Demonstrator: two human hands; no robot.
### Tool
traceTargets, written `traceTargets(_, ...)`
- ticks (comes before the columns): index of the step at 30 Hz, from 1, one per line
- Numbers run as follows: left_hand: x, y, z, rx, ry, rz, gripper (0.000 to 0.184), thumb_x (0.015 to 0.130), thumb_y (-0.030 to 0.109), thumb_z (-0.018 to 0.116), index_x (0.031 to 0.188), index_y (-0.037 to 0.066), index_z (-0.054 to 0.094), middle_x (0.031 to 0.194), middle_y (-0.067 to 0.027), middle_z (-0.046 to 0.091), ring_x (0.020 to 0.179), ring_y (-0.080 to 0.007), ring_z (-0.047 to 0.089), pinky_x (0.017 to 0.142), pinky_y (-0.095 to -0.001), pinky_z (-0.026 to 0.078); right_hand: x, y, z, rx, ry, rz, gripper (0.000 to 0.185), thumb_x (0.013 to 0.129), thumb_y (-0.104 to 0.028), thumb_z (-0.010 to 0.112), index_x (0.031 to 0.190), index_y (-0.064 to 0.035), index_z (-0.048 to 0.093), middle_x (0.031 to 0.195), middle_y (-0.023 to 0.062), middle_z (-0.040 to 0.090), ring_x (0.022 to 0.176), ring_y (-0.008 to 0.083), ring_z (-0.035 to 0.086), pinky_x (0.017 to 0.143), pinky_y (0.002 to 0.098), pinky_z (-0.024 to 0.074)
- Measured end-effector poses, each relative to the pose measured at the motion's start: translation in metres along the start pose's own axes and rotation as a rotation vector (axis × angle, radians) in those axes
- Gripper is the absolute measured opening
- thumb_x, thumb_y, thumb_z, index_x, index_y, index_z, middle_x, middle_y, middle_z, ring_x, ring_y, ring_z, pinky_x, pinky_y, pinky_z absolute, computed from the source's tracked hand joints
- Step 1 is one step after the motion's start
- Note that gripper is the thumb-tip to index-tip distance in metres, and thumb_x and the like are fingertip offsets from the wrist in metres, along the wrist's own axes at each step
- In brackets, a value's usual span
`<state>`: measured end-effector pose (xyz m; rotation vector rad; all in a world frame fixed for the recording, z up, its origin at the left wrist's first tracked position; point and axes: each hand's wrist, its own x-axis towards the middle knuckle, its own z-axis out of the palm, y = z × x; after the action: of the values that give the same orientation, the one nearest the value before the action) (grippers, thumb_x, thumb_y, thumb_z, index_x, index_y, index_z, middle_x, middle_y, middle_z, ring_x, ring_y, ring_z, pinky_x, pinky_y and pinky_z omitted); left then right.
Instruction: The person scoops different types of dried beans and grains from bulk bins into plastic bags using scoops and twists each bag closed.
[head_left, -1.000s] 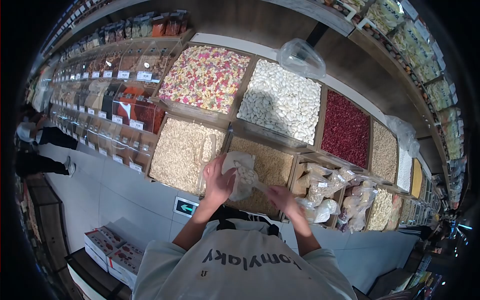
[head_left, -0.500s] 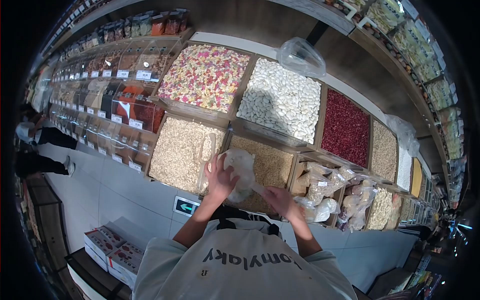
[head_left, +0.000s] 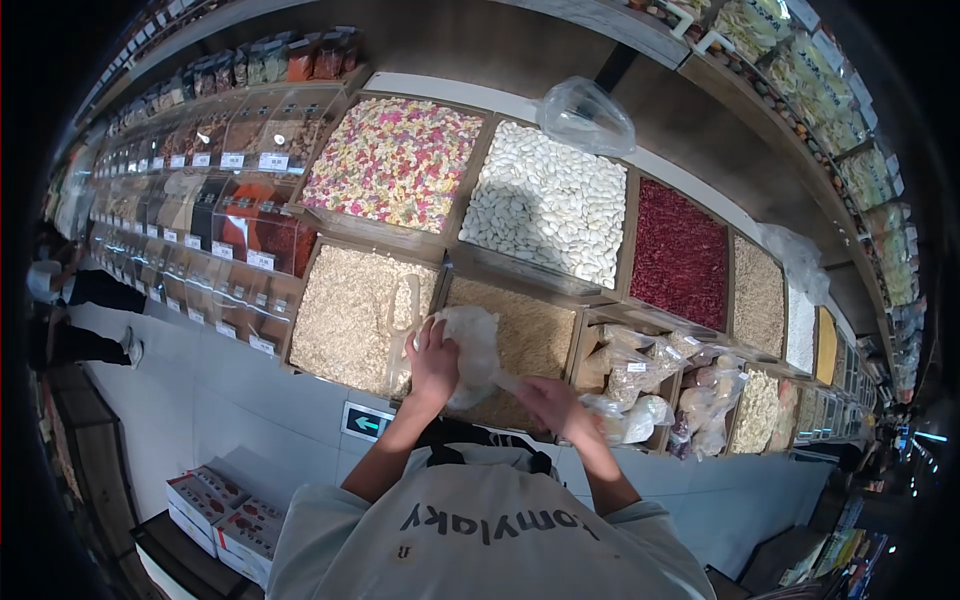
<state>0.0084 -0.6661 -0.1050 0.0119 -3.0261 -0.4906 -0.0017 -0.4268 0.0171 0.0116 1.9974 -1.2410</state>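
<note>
My left hand (head_left: 433,366) has its fingers curled on the left edge of a clear plastic bag (head_left: 472,345), which bulges over the bin of brown grain (head_left: 535,325). My right hand (head_left: 550,404) grips a pale, translucent handle (head_left: 508,381), apparently a scoop's. It points into the bag, and its far end is hidden there. To the left, a clear scoop (head_left: 403,308) lies on the oat flakes (head_left: 345,310), close to my left fingers. What the bag holds is too blurred to make out.
Behind stand bins of colourful pasta-like pieces (head_left: 395,160), white beans (head_left: 545,200) and red beans (head_left: 680,255). Bagged goods (head_left: 630,375) fill a bin on the right. An empty-looking plastic bag (head_left: 587,115) rests on the back ledge. Boxes (head_left: 225,515) sit lower left; people stand far left.
My left fingers, spread over the bag before, have curled in against its left edge. The bag looks fuller in outline. My right hand has shifted slightly left and down, along with the whole view.
</note>
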Motion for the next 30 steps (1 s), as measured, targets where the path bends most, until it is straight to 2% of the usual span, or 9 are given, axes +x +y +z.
traceTargets(5, -0.001, 0.002, -0.009, -0.104, 0.014, -0.041, 0.024, 0.083, 0.023, 0.068, 0.100, 0.007, 0.067, 0.140, -0.0144, 0.046, 0.139, -0.0319, 0.033, 0.109, -0.0558, 0.021, 0.001, 0.003, -0.003, 0.008, -0.023, 0.038, 0.034, 0.095, -0.032, 0.062, 0.108, -0.0010, 0.066, 0.063, 0.0042, 0.058, 0.058, 0.0104, 0.057, 0.055, 0.0300, 0.0462)
traceTargets(10, -0.001, 0.002, -0.019, -0.148, 0.002, -0.051, 0.035, 0.080, 0.026, 0.072, 0.108, 0.006, 0.066, 0.140, -0.0139, 0.046, 0.138, -0.0318, 0.034, 0.109, -0.0546, 0.022, -0.009, -0.006, 0.000, -0.433, 0.212, -0.201, 0.030, 0.092, -0.028, 0.062, 0.112, -0.0073, 0.066, 0.082, 0.0209, 0.066, 0.075, 0.0370, 0.067, 0.068, 0.0451, 0.0515)
traceTargets(13, -0.002, 0.003, -0.020, -0.122, -0.021, -0.049, 0.041, 0.079, 0.027, 0.073, 0.113, 0.007, 0.064, 0.139, -0.0144, 0.046, 0.138, -0.0315, 0.034, 0.109, -0.0539, 0.022, -0.017, -0.021, -0.003, -0.587, 0.195, -0.247, 0.031, 0.091, -0.027, 0.061, 0.116, -0.0097, 0.065, 0.087, 0.0245, 0.065, 0.083, 0.0421, 0.064, 0.071, 0.0473, 0.0517)
traceTargets(14, -0.002, 0.003, -0.020, -0.108, -0.021, -0.058, 0.041, 0.079, 0.026, 0.073, 0.114, 0.007, 0.064, 0.139, -0.0148, 0.047, 0.137, -0.0313, 0.035, 0.108, -0.0528, 0.023, -0.023, -0.028, -0.007, -0.590, 0.202, -0.245, 0.031, 0.091, -0.027, 0.061, 0.116, -0.0097, 0.065, 0.087, 0.0245, 0.065, 0.083, 0.0421, 0.064, 0.071, 0.0473, 0.0517)
traceTargets(16, -0.003, 0.001, -0.022, -0.099, -0.017, -0.063, 0.042, 0.079, 0.025, 0.073, 0.115, 0.007, 0.063, 0.138, -0.0151, 0.047, 0.136, -0.0310, 0.036, 0.108, -0.0517, 0.024, -0.038, -0.043, -0.019, -0.506, 0.299, -0.401, 0.024, 0.088, -0.019, 0.067, 0.109, -0.0062, 0.066, 0.071, 0.0154, 0.061, 0.060, 0.0247, 0.058, 0.058, 0.0361, 0.0465)
traceTargets(19, -0.004, -0.003, -0.030, -0.131, 0.026, -0.089, 0.043, 0.076, 0.022, 0.075, 0.116, 0.009, 0.062, 0.135, -0.0155, 0.050, 0.132, -0.0322, 0.041, 0.107, -0.0494, 0.027, -0.055, -0.063, -0.062, -0.362, 0.314, -0.162, 0.030, 0.089, -0.022, 0.066, 0.115, -0.0065, 0.068, 0.077, 0.0197, 0.065, 0.065, 0.0309, 0.064, 0.064, 0.0371, 0.0511)
traceTargets(21, -0.006, -0.006, -0.036, -0.199, 0.009, -0.145, 0.042, 0.076, 0.019, 0.075, 0.115, 0.009, 0.062, 0.134, -0.0170, 0.050, 0.129, -0.0334, 0.044, 0.106, -0.0494, 0.029, -0.048, -0.047, -0.095, -0.222, 0.550, -0.302, 0.030, 0.087, -0.019, 0.068, 0.112, -0.0011, 0.068, 0.074, 0.0183, 0.065, 0.060, 0.0249, 0.059, 0.063, 0.0324, 0.0490)
traceTargets(26, -0.007, -0.008, -0.039, -0.215, -0.014, -0.147, 0.042, 0.076, 0.019, 0.075, 0.115, 0.008, 0.062, 0.134, -0.0182, 0.050, 0.128, -0.0343, 0.044, 0.106, -0.0495, 0.029, -0.018, -0.070, -0.152, -0.494, 0.976, -0.104, 0.033, 0.088, -0.024, 0.064, 0.112, -0.0006, 0.069, 0.083, 0.0253, 0.068, 0.080, 0.0386, 0.068, 0.073, 0.0419, 0.0519)
traceTargets(30, -0.010, -0.009, -0.042, -0.217, -0.038, -0.151, 0.044, 0.076, 0.020, 0.075, 0.116, 0.008, 0.062, 0.134, -0.0180, 0.050, 0.129, -0.0346, 0.044, 0.106, -0.0501, 0.029, 0.016, -0.066, -0.176, -0.503, 0.899, -0.033, 0.036, 0.087, -0.032, 0.061, 0.105, -0.0022, 0.072, 0.085, 0.0267, 0.068, 0.085, 0.0421, 0.068, 0.077, 0.0459, 0.0508)
